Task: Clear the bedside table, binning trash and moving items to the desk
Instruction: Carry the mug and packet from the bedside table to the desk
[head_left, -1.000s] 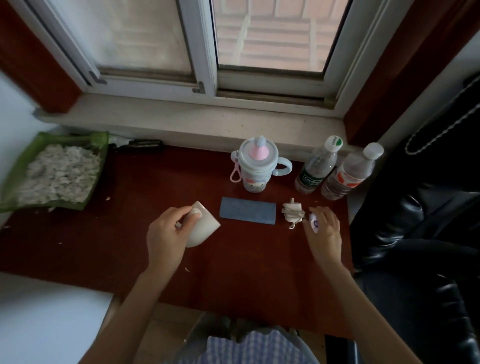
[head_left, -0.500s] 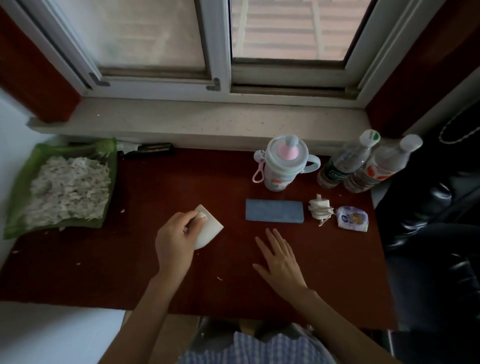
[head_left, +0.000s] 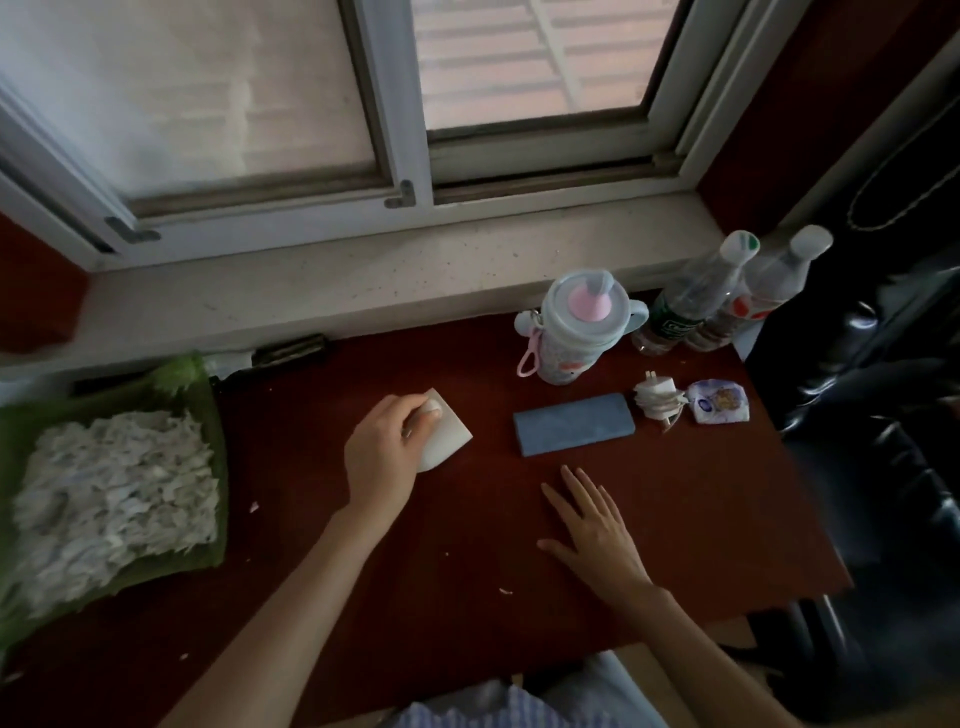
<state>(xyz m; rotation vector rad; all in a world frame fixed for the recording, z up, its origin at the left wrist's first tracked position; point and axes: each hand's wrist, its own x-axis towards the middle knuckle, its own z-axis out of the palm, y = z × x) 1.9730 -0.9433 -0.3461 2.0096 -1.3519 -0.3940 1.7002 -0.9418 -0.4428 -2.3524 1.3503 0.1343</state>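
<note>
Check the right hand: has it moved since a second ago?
Yes. The right hand left the small wrapped packet beside the charger, and now lies flat nearer the person, below the blue case.

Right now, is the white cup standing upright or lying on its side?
On its side. The white cup lies across the red table, its tapered wall facing up, and the left hand grips it.

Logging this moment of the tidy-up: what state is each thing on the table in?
left hand: gripping the white cup
white cup: tipped on its side
right hand: flat, fingers spread
sippy cup: upright, lid on
two bottles: upright, capped
charger: cable wound up
</note>
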